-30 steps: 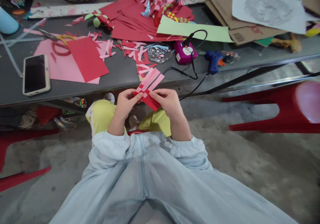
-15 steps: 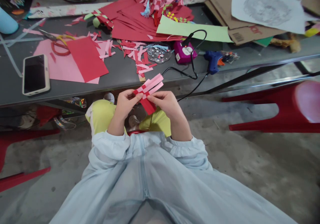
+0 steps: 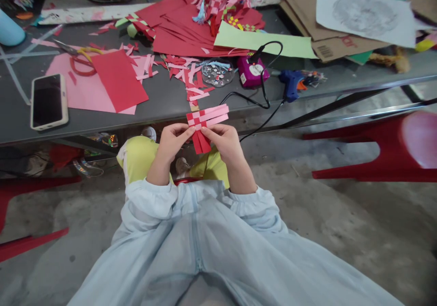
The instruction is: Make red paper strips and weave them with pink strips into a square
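Between my hands, just in front of the table edge, is a small woven piece of red and pink paper strips (image 3: 202, 120). A checkered patch shows at its upper left; loose pink strips stick out to the right and red strips hang downward. My left hand (image 3: 173, 138) pinches its left lower side between thumb and fingers. On the other side my right hand (image 3: 223, 141) pinches it, thumb on the front near the weave. The fingers behind the paper are partly hidden.
On the grey table (image 3: 164, 103) lie a phone (image 3: 49, 101), scissors (image 3: 82, 62), red paper (image 3: 119, 80), paper scraps (image 3: 196, 80), a purple box with a cable (image 3: 251, 73) and a blue glue gun (image 3: 291, 85). A red stool (image 3: 355, 146) stands at right.
The woven paper has turned clockwise, so its pink strips now point right rather than up and right. Its red strips have spread apart slightly. My right hand has shifted a little left.
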`<move>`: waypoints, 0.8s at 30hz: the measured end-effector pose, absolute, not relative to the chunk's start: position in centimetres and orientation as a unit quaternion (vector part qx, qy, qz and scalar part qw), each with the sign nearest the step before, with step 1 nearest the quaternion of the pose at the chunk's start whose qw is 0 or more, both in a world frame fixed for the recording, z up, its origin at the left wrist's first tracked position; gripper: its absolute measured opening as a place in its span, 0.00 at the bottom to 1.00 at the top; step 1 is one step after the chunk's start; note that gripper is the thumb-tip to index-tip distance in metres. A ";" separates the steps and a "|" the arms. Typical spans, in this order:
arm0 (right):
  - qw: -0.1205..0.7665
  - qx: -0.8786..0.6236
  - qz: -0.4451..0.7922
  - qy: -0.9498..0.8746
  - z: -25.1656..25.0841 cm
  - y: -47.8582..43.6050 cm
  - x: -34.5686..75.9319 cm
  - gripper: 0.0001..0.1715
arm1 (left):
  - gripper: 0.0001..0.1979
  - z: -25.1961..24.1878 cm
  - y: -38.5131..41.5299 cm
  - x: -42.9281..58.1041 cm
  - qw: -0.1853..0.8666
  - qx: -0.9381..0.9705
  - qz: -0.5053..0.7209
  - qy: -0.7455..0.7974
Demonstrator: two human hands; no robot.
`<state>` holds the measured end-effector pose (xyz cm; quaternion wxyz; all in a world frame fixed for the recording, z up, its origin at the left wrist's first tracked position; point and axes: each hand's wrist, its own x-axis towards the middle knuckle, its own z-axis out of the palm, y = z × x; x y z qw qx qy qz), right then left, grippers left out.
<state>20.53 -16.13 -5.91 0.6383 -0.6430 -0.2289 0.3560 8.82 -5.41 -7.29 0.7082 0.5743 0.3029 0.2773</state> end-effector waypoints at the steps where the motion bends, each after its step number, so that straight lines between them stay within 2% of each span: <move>1: 0.638 -0.644 0.354 -0.230 -5.9 -16.1 20.5 0.18 | 0.20 -7.3 -5.4 8.8 0.707 0.574 0.279 0.304; 13: 0.651 -0.617 0.382 -0.222 -6.2 -16.1 20.1 0.17 | 0.19 -7.1 -5.6 8.9 0.706 0.573 0.284 0.303; 20: 0.690 -0.582 0.408 -0.138 -7.0 -15.9 20.6 0.26 | 0.18 -7.2 -5.5 8.9 0.712 0.567 0.278 0.307; 24: 0.704 -0.570 0.409 -0.113 -6.9 -15.9 20.7 0.27 | 0.18 -7.2 -5.6 8.7 0.712 0.581 0.260 0.296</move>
